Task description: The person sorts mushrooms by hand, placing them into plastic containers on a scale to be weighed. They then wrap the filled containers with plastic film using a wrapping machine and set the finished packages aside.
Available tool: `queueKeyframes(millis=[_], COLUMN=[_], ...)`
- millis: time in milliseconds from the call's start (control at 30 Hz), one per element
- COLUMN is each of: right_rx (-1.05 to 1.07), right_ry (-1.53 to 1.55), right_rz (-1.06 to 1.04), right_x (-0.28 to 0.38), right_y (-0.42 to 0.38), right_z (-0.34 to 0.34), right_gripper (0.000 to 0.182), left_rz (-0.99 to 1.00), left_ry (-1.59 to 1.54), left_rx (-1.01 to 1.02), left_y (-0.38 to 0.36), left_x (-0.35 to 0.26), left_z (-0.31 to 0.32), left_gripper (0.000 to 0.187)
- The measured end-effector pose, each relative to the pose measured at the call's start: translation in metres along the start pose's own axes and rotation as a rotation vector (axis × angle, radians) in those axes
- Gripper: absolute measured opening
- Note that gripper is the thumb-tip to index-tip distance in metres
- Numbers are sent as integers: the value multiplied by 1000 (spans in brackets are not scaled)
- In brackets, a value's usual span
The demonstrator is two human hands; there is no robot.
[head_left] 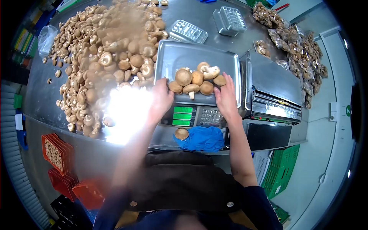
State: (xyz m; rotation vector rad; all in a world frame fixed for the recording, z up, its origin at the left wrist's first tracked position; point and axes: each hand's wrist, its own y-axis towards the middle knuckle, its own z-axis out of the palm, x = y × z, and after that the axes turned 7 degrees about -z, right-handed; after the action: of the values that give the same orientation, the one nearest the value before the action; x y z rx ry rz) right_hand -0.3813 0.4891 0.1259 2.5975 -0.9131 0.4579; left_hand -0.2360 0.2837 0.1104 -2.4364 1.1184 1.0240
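Note:
Several brown mushrooms [197,78] sit in a group on the metal weighing pan [195,53] of a scale. My left hand [161,100] rests at the pan's near left edge, its fingers beside the leftmost mushroom; glare washes out part of the wrist. On the other side, my right hand [227,97] lies with fingers stretched out, touching or very close to the rightmost mushroom. Both hands look open, with nothing gripped. The scale's lit green display [182,116] and keypad [210,116] show between my forearms. One mushroom [181,133] and a crumpled blue plastic glove or bag [201,138] lie below them.
A large mushroom heap [96,50] covers the table's left side. Clear plastic punnets [188,31] stand behind the pan, with more stacked punnets [230,21] beside them. To the right are a metal wrapping machine [272,76] and packed mushrooms [303,57]. Red crates [59,153] stand lower left.

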Motion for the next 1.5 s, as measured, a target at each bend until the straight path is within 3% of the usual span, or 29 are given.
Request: queueKeyframes(millis=[67, 100, 133, 200, 233, 433, 533, 567, 667, 733, 867, 1000, 1100, 1233, 1333, 1367, 1400, 1500], right_rx=[77, 87, 100, 128, 85, 83, -143, -198, -141, -216, -339, -184, -91, -178, -281, -244, -124, -203], right_ry=[-63, -91, -87, -79, -96, 222, 286, 187, 454, 349, 291, 64, -55, 100, 404, 318, 440, 450], right_rz=[6, -2, -1, -10, -49, 275, 156, 29, 213, 293, -35, -381, -371, -360, -123, -75, 5, -61], right_x=[-2, -1, -1, 2, 1, -1, 5, 0, -10, -8, 26, 50, 43, 16, -5, -15, -2, 22], right_y=[-9, -14, -18, -23, -27, -26, -20, -19, -17, -18, -2, 35, 36, 45, 53, 54, 49, 39], right_z=[-6, -10, -15, -23, -25, -34, -23, -16, -12, -26, -39, -17, 4, -9, 3, 26, 28, 29], right_gripper=[42, 40, 39, 36, 36, 51, 57, 56, 44, 38, 39, 37, 35, 39, 40, 42, 41, 39], left_rz=[-160, -146, -235, 42, 91, 80, 67, 50, 1, -2, 209, 291, 229, 271, 416, 467, 493, 454], left_ry=[-84, -99, -133, -8, 17, -165, -273, -298, -330, -337, -239, -320, -301, -293, -105, -4, 101, 13], left_rx=[62, 72, 185, -35, -179, -167, -120, -100, -63, -55, -107, -80, -38, -77, -91, -55, -54, -64], left_y=[-4, -3, -1, -4, -4, 4, -1, -3, -10, -12, -6, 13, 18, 25, 32, 36, 35, 36], left_x=[-5, 5, 6, 16, 16, -20, -28, -31, -32, -27, -26, -32, -28, -30, -40, -37, -39, -36], left_z=[-3, -2, -8, -14, -13, -30, -23, -22, -22, -28, -25, 7, 20, 10, 11, 20, 27, 29], left_gripper=[38, 41, 43, 40, 41, 35, 32, 32, 31, 32, 35, 39, 41, 41, 40, 38, 34, 31])
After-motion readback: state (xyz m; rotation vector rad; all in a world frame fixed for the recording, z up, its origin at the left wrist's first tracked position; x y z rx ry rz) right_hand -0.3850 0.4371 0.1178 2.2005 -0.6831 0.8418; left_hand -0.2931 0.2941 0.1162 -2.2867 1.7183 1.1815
